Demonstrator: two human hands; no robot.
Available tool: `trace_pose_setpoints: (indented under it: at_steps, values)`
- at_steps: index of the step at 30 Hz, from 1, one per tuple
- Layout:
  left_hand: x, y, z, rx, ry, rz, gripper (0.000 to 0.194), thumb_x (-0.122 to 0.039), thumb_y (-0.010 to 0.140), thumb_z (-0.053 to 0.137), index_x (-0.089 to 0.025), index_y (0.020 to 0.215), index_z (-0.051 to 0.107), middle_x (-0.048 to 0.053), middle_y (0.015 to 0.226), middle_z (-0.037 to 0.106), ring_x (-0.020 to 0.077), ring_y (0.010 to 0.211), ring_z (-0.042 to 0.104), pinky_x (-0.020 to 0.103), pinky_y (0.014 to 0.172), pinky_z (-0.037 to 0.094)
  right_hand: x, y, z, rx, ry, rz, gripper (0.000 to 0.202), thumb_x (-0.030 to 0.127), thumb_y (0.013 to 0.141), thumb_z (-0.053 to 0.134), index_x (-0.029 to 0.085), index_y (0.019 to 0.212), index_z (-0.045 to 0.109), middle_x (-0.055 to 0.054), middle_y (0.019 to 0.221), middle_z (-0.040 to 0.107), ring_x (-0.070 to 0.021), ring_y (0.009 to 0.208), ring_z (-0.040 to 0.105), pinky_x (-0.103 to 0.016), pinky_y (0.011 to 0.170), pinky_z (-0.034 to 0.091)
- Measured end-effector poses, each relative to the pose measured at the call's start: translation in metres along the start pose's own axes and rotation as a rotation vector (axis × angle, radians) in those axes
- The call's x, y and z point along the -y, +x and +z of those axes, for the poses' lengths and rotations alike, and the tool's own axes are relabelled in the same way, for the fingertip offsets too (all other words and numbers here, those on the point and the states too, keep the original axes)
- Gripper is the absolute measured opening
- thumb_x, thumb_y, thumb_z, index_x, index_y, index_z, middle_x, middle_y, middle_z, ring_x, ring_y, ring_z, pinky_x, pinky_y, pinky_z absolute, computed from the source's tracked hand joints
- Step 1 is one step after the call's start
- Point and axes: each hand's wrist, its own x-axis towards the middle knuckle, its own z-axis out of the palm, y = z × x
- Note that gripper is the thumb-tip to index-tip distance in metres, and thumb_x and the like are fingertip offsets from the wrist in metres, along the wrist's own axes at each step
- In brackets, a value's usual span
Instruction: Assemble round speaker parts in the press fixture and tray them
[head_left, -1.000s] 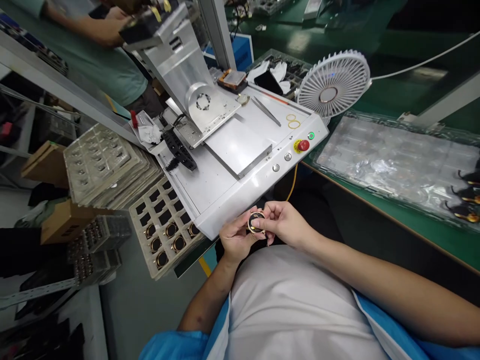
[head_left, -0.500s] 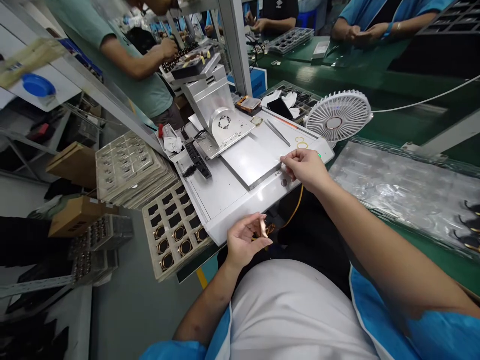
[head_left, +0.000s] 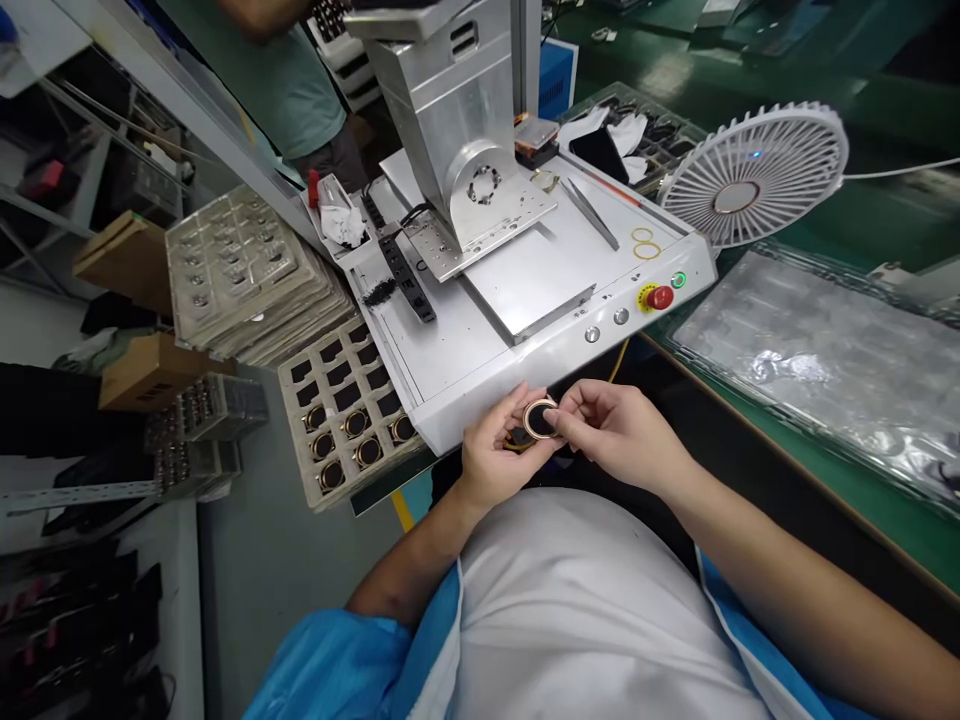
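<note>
1. Currently, both hands work on one round piece point(head_left: 538, 418) with a dark face and a gold-coloured rim, raised near the lap, just in front of a white machine housing point(head_left: 480, 385).
2. The left hand point(head_left: 491, 455) has a narrow grip, holding the piece near its rim. The right hand point(head_left: 630, 435) has its thumb at the dark face and its fingers curled in close; I cannot tell whether that grip also clasps the piece.
3. As I judge it, the piece is being handled or checked up close; any turn or shift would call for steady support at the rim and light pressure on the face.
4. Similar gold-rimmed pieces point(head_left: 355, 424) sit in pockets of a pale tray point(head_left: 304, 460) beside the housing. Tweezers point(head_left: 592, 215) and yellow rings point(head_left: 646, 259) lie on the housing's top, near the red button point(head_left: 660, 297).
5. Small dark marks point(head_left: 579, 315) stand by the silver buttons point(head_left: 592, 334), too small to read. Dark print shows on a brown carton point(head_left: 142, 375), also unreadable; no brand can be made out.
</note>
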Motion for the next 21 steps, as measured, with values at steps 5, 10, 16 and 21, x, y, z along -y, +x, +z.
trace_pose_setpoints:
  at_steps: [5, 10, 16, 21]
  values:
    - [0.002, -0.002, 0.0, -0.027, 0.055, -0.004, 0.067, -0.018, 0.075, 0.091, -0.019, 0.137, 0.068, 0.015, 0.126, 0.078, 0.0268, 0.106, 0.081, 0.032, 0.094, 0.068, -0.004, 0.002, -0.002, -0.031, -0.076, -0.017, 0.035, 0.048, 0.087, 0.075, 0.021, 0.074, 0.059, -0.005, 0.062, 0.068, -0.0154, 0.052, 0.057, -0.025, 0.048, 0.04]
    - [0.006, -0.006, 0.002, -0.02, 0.03, 0.009, 0.067, -0.017, 0.074, 0.091, -0.02, 0.137, 0.067, 0.014, 0.126, 0.079, 0.0257, 0.109, 0.08, 0.032, 0.098, 0.066, -0.01, 0.003, 0.003, -0.058, 0.006, 0.004, 0.035, 0.048, 0.081, 0.081, 0.02, 0.083, 0.061, -0.002, 0.067, 0.066, -0.014, 0.055, 0.056, -0.024, 0.048, 0.043]
    - [0.011, -0.008, 0.005, 0.154, 0.054, 0.031, 0.074, -0.023, 0.079, 0.089, -0.024, 0.146, 0.058, 0.015, 0.139, 0.07, 0.0266, 0.117, 0.075, 0.041, 0.101, 0.065, -0.029, -0.023, -0.041, -0.215, 0.01, 0.124, 0.05, 0.067, 0.074, 0.078, 0.021, 0.078, 0.06, -0.003, 0.068, 0.064, -0.0147, 0.052, 0.052, -0.027, 0.048, 0.043]
    - [0.012, -0.005, 0.0, 0.178, 0.095, -0.017, 0.038, -0.025, 0.086, 0.082, -0.019, 0.121, 0.072, 0.011, 0.113, 0.078, 0.0217, 0.099, 0.077, 0.036, 0.088, 0.068, -0.047, -0.107, -0.137, -0.921, -0.724, 0.361, 0.031, 0.056, 0.086, 0.065, 0.025, 0.08, 0.064, -0.014, 0.078, 0.068, -0.0257, 0.069, 0.062, -0.037, 0.056, 0.041]
